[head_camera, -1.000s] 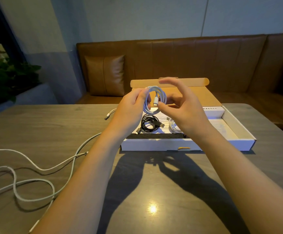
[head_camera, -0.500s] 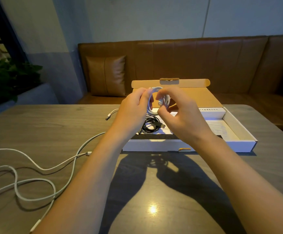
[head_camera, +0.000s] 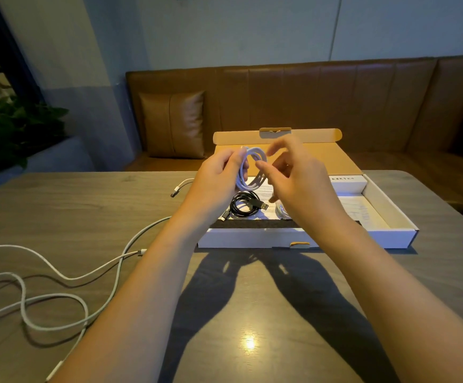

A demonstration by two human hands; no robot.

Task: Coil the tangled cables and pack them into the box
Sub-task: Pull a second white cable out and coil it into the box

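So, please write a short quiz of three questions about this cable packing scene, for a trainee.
1. True or false: the black coiled cable lies inside the box.
2. Which of the hands grips the white coil? A) left B) right
3. Fill in: the loose white cables lie on the ____.

Key: 1 true. 2 A, the left hand; the right hand is blurred beside it. 3 table.

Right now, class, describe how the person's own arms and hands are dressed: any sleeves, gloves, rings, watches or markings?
Both forearms are bare right up to the bottom edge of the picture: no sleeves show. The left hand and the right hand wear no gloves. No ring, watch, bracelet or marking can be seen on the sides that face the camera.
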